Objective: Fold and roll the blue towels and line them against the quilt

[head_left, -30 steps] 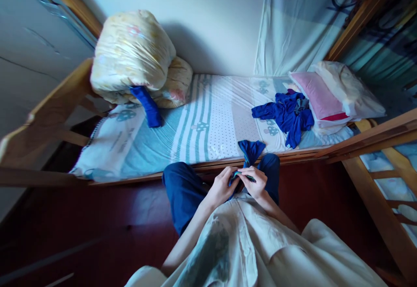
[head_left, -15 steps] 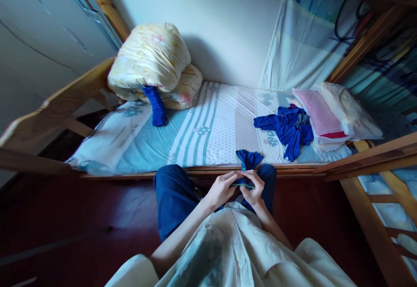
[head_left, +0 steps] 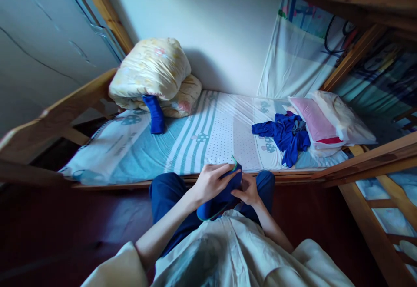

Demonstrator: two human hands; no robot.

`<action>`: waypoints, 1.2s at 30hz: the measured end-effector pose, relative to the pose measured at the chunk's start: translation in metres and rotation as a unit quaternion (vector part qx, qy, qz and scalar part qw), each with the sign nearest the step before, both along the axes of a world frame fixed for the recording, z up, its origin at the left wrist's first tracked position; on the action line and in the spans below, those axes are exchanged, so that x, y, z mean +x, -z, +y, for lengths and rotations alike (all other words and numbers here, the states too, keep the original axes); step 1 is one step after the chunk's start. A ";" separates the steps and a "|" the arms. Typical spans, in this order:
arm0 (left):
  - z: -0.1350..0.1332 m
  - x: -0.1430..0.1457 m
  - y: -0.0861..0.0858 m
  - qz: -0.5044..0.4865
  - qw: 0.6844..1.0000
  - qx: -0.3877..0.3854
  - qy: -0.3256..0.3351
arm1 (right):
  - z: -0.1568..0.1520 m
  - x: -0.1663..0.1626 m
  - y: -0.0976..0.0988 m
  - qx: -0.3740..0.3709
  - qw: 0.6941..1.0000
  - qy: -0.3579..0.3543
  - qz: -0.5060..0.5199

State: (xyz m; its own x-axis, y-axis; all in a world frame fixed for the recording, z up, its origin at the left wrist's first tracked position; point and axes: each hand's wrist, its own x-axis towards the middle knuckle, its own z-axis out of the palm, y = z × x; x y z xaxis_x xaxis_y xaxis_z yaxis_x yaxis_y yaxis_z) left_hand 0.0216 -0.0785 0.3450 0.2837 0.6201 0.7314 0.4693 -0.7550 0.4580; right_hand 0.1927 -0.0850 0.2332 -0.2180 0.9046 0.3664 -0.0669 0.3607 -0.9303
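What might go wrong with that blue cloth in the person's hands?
The blue cloth with green edging is gripped by the left hand, the right hand close against it, above the lap, short of the bed. If it slipped, it might slide to the dark red floor. If laid by the crumpled blue clothes, it could get mixed in, being similar in colour.

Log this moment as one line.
left hand: holding green-edged blue cloth | right hand: at cloth's right edge, grip unclear | on bed: bundled quilt, crumpled blue garment, pink pillow
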 end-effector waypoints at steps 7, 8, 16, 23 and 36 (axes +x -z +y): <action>0.020 -0.021 -0.020 0.060 0.998 -0.009 0.019 | 0.007 -0.006 -0.026 0.002 0.993 0.115 0.011; 0.022 -0.023 -0.025 0.055 0.998 -0.006 0.013 | 0.009 -0.005 -0.024 -0.002 0.995 0.102 -0.002; 0.025 -0.030 -0.078 -0.037 0.994 -0.017 -0.100 | 0.030 -0.012 0.058 -0.028 0.965 0.038 -0.259; 0.021 -0.042 -0.095 -0.082 0.986 -0.024 -0.143 | 0.034 -0.027 0.119 -0.054 0.955 0.080 -0.280; 0.019 -0.043 -0.093 -0.083 0.984 -0.050 -0.152 | 0.040 -0.056 0.071 -0.086 0.964 0.117 -0.222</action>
State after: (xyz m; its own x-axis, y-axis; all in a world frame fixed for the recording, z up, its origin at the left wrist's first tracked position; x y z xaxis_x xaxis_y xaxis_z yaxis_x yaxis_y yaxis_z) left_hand -0.0214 -0.0595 0.4384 -0.0444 0.7285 0.6836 0.5796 -0.5385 0.6116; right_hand 0.1364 -0.0449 0.1624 -0.1013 0.9871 0.1241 0.4162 0.1553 -0.8959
